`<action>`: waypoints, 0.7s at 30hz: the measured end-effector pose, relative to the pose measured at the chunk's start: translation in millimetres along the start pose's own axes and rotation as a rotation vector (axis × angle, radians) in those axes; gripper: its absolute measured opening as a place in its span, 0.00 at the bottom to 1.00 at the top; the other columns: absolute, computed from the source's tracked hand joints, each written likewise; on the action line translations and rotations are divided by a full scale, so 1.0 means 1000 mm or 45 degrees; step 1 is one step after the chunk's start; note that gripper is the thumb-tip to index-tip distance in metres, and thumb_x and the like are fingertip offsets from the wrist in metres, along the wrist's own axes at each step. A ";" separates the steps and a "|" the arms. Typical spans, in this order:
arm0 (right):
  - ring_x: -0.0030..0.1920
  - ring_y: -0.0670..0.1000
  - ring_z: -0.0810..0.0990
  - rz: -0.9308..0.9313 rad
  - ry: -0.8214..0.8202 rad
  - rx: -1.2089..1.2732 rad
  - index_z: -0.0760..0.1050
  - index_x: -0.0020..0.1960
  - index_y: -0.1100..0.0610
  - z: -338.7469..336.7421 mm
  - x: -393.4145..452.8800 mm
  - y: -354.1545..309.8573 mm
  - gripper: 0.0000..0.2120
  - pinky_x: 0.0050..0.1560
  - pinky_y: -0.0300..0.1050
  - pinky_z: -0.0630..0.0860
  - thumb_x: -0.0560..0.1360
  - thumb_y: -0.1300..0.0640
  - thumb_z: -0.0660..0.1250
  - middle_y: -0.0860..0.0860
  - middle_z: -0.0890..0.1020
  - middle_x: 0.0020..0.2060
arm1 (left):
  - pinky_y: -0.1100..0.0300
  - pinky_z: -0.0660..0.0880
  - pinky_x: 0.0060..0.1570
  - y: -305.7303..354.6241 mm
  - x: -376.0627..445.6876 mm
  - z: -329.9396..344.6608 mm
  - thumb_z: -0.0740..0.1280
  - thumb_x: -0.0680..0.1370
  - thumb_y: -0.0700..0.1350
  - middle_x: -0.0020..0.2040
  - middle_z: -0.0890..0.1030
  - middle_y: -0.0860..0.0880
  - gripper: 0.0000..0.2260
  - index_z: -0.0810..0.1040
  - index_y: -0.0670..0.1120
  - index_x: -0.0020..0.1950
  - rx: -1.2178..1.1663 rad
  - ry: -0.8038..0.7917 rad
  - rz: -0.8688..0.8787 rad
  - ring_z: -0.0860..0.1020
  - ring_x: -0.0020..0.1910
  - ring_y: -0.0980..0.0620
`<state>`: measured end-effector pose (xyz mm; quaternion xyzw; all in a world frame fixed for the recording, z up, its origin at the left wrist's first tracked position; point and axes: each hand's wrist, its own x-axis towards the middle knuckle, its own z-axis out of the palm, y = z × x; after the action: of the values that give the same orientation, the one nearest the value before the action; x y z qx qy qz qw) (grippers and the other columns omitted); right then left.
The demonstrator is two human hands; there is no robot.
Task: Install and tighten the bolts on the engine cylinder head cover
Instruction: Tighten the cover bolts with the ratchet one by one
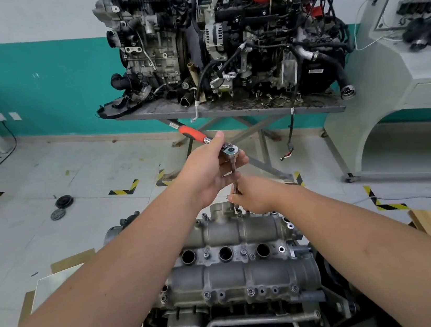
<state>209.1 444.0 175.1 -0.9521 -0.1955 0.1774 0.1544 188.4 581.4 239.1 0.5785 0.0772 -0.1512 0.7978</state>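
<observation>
The left hand [209,169] grips an orange-handled steel ratchet [230,151]; the right hand [254,196] pinches its thin extension bar [235,180] over the grey cylinder head cover's [236,245] far edge. A tilted bar could slip off the bolt.

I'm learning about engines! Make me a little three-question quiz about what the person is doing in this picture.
1. True or false: the left hand holds the ratchet wrench at its head.
2. Which hand steadies the extension bar low down, near the cylinder head cover? A) left B) right C) neither
3. Fill in: the wrench handle grip is ____ coloured.

Key: 1 true. 2 B, the right hand. 3 orange.
</observation>
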 end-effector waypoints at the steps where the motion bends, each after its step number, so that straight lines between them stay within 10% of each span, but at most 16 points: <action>1: 0.45 0.53 0.74 0.006 0.008 -0.008 0.76 0.51 0.58 0.001 0.001 0.001 0.14 0.47 0.44 0.67 0.83 0.49 0.59 0.48 0.76 0.39 | 0.58 0.78 0.38 0.000 0.000 -0.001 0.59 0.84 0.57 0.38 0.84 0.50 0.17 0.76 0.47 0.45 -0.012 -0.007 -0.005 0.85 0.46 0.50; 21: 0.45 0.54 0.77 0.073 0.048 0.128 0.75 0.53 0.59 0.002 -0.005 0.001 0.11 0.44 0.46 0.71 0.81 0.51 0.62 0.51 0.80 0.41 | 0.56 0.76 0.43 -0.009 -0.001 -0.010 0.59 0.79 0.42 0.47 0.85 0.46 0.07 0.76 0.44 0.51 -0.251 -0.327 -0.007 0.83 0.48 0.49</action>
<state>204.2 441.6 174.2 -0.9515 -0.1561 0.1735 0.2004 185.5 588.8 228.0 0.4730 -0.0093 -0.2177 0.8537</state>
